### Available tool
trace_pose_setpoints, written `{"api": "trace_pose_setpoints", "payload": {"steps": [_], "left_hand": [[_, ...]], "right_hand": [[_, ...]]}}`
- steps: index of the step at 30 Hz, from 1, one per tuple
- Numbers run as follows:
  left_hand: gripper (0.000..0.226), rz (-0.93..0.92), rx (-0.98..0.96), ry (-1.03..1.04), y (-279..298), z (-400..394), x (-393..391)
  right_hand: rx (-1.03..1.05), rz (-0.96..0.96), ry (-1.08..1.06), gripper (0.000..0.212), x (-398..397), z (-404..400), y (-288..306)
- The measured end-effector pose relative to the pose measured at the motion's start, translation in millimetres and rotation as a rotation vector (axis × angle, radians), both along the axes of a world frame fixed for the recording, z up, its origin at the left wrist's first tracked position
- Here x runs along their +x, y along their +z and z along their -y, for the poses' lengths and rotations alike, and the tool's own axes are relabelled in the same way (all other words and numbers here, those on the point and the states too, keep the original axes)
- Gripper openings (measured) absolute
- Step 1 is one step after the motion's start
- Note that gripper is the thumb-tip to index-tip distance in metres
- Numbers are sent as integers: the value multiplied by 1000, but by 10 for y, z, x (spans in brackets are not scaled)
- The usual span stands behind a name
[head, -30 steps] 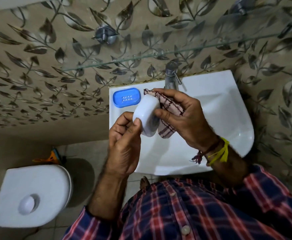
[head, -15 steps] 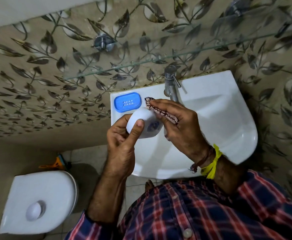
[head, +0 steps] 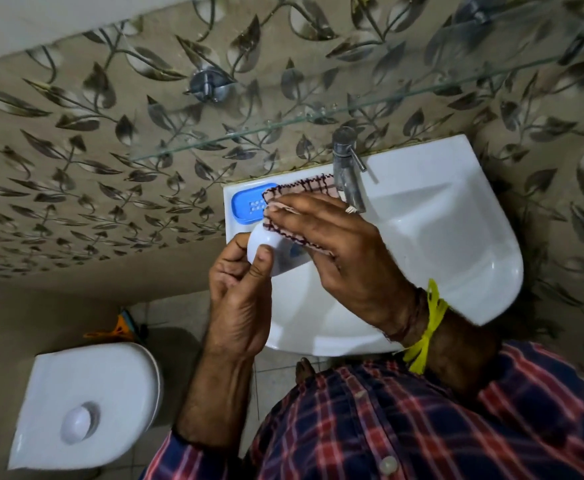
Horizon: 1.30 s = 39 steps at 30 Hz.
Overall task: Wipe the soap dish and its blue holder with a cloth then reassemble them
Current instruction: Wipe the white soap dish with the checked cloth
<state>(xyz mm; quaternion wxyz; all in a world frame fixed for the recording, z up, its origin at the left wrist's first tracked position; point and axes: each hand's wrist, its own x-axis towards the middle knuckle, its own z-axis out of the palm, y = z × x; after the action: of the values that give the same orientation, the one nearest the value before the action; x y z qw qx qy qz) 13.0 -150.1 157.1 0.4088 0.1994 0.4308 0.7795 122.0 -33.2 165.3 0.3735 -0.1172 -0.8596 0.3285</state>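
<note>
Right hand (head: 332,258) has slid the cloth (head: 301,190) flat over the soap dish (head: 266,247), fingers straight; left hand (head: 238,292) fingers pinch it; wiping continues, blue holder (head: 249,204) waits at the sink (head: 456,237) back-left corner

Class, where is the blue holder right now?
The blue holder lies on the sink's back left corner, left of the tap, partly under the cloth's edge.
</note>
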Motion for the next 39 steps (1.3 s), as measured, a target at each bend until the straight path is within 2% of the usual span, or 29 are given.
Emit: {"api": "trace_pose_setpoints", "payload": {"steps": [2, 4, 6, 9, 12, 14, 17, 19, 21, 24, 27, 29, 32, 36, 39], "left_hand": [[40, 7, 24, -14, -1, 28, -28], [39, 26, 41, -23, 0, 51, -38], [39, 65, 69, -32, -1, 50, -30], [46, 148, 80, -23, 7, 38, -27], [39, 156, 77, -43, 21, 50, -67], [41, 172, 68, -67, 32, 65, -84], [47, 133, 25, -112, 48, 83, -177], [36, -33, -69, -147, 97, 76, -302], [24, -273, -236, -205, 179, 23, -419], [23, -482, -382, -345, 272, -96, -446], [20, -499, -342, -320, 268, -148, -380], [18, -497, -339, -292, 232, -152, -336], [21, -497, -354, -265, 191, -159, -288], [16, -507, -351, -207, 130, -149, -239], [16, -528, -369, -165, 113, -131, -177]], "right_hand": [[-110, -36, -8, 45, 12, -72, -38], [-369, -71, -3, 38, 63, -164, -69], [-585, -90, 57, 43, 81, -231, -74], [-725, -118, 170, 54, 50, -288, -93], [-828, -117, 268, 57, 95, -313, -90], [-781, -85, 268, 56, 134, -332, -64], [-594, -39, 202, 50, 167, -401, 41], [-510, 20, 201, 48, 203, -451, 101], [-439, 109, 212, 46, 230, -488, 165], [-225, 187, 253, 40, 205, -494, 247], [-67, 139, 226, 36, 204, -508, 244], [-39, 130, 190, 37, 234, -501, 181], [-82, 93, 118, 42, 287, -420, 17], [-174, 20, -90, 48, 309, -269, -131], [-1, 60, -112, 44, 279, -261, -85]]}}
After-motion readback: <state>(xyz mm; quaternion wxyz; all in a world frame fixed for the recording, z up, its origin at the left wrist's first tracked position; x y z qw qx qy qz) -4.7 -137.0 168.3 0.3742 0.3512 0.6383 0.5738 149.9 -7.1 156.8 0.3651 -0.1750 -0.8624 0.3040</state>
